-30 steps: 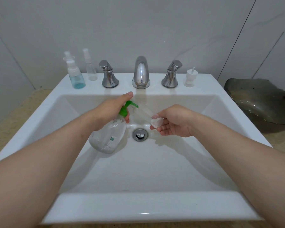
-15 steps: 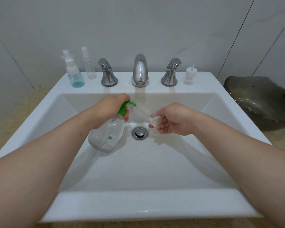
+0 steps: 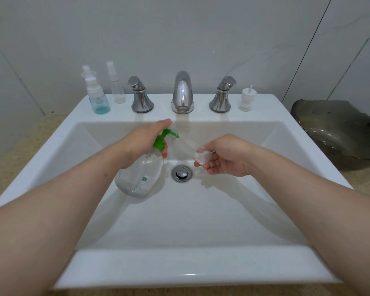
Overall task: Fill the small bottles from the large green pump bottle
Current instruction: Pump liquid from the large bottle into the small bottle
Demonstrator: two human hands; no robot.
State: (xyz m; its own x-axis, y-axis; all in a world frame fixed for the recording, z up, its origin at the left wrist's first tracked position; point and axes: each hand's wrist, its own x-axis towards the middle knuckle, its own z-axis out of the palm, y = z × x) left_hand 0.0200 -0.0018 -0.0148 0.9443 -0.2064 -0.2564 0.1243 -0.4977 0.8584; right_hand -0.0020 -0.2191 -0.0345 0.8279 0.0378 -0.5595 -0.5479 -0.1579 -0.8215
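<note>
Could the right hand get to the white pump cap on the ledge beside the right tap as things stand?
Probably not without letting go first: the way to the white pump cap looks clear, with only bare sink ledge around it, but the right hand is shut on the small clear bottle.

Pump bottle (image 3: 137,176): clear body, bright green pump, small green mark on label. Small bottle (image 3: 98,99) on ledge: pale blue w/ white cap. Sink (image 3: 179,268): plain white. Tap (image 3: 182,92) & drain (image 3: 181,173): shiny chrome. Wall (image 3: 179,28): grey-white, faint veins. Counter (image 3: 13,150): beige speckle.
</note>
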